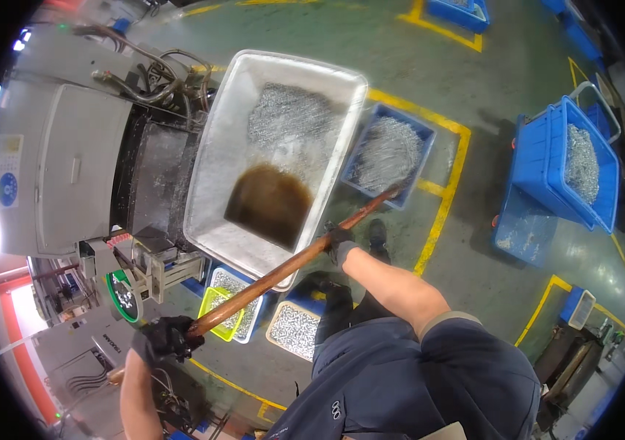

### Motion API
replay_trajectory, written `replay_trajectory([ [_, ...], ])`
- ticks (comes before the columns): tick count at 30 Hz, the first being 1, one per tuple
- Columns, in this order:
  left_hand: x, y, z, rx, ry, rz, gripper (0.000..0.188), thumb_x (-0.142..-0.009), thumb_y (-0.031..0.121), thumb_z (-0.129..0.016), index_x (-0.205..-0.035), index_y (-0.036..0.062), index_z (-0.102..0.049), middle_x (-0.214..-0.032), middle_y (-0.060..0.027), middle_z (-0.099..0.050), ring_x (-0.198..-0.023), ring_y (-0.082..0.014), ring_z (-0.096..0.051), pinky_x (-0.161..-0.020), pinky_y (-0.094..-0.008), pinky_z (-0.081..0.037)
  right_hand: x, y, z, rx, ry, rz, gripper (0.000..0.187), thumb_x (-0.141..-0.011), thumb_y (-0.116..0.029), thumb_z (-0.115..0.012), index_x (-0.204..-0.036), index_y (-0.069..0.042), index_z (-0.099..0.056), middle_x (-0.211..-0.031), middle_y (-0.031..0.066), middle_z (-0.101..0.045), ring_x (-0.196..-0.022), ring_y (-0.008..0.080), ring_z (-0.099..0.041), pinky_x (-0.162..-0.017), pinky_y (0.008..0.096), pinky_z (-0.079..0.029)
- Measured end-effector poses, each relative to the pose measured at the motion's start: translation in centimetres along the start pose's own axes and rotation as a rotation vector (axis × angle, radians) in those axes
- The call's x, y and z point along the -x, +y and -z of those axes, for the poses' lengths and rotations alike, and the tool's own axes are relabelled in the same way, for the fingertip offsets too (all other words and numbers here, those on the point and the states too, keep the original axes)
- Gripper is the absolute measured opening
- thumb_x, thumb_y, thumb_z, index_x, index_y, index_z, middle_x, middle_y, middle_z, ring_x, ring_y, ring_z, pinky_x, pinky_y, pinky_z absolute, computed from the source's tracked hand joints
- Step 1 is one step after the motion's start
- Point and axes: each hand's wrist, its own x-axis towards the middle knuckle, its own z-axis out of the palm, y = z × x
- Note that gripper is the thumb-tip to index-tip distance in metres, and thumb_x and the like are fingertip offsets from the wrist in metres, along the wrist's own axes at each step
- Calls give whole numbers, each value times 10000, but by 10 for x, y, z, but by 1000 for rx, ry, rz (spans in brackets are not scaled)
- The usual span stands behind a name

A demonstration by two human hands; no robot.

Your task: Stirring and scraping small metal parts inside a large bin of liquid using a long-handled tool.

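A long reddish-brown wooden pole (276, 276) runs slantwise across the view. My left hand (164, 341), in a dark glove, is closed around its lower end. Further up, my gloved right hand (340, 243) grips the same pole. The pole's far end rests at the near rim of a blue crate (427, 163) heaped with silvery metal shavings (388, 152); whether a tool head sits there, I cannot tell. Left of that crate stands a large white tub (213, 169), with shavings (290, 117) at its far end and dark brown liquid (270, 205) nearer me.
A grey machine (81, 169) borders the tub on the left. Near my feet are a yellow-green basket (218, 297) and a pale tray (294, 330) of small metal parts. On the right, a blue bin (558, 176) of shavings sits tilted on a blue cart (528, 227). Yellow lines (444, 213) mark the floor.
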Motion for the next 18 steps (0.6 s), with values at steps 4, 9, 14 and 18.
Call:
replay_trajectory([
  [4, -43, -56, -35, -223, 60, -63, 187, -812, 217, -692, -937, 79, -675, -744, -66, -672, -673, -163, -651, -642, -332, -524, -36, 2, 15, 196, -7, 51, 162, -886, -172, -620, -966, -82, -511, -784, 83, -532, -659, 237, -570, -529, 414, -496],
  [9, -78, -134, -83, -173, 25, -143, 178, -830, 209, -682, -950, 78, -689, -708, -42, -664, -579, -115, -632, -555, -285, -512, -29, 30, 24, 552, 83, 218, 368, -814, -299, -716, -985, -45, -512, -760, 92, -545, -572, 226, -538, -463, 379, -453],
  [14, -90, -192, -119, 105, -141, -131, 285, -869, 240, -641, -1099, 72, -643, -743, -53, -676, -610, -125, -651, -573, -296, -533, 7, 34, 31, 715, 98, 361, 367, -813, -294, -725, -972, -11, -554, -799, 110, -586, -596, 222, -572, -467, 374, -462],
  [18, -110, -197, -153, 615, -326, -67, 302, -835, 183, -705, -1101, 55, -642, -784, -22, -657, -583, -114, -618, -522, -261, -510, -39, 32, 55, 821, 118, 470, 405, -806, -289, -731, -1014, 11, -556, -866, 135, -616, -689, 243, -620, -510, 386, -499],
])
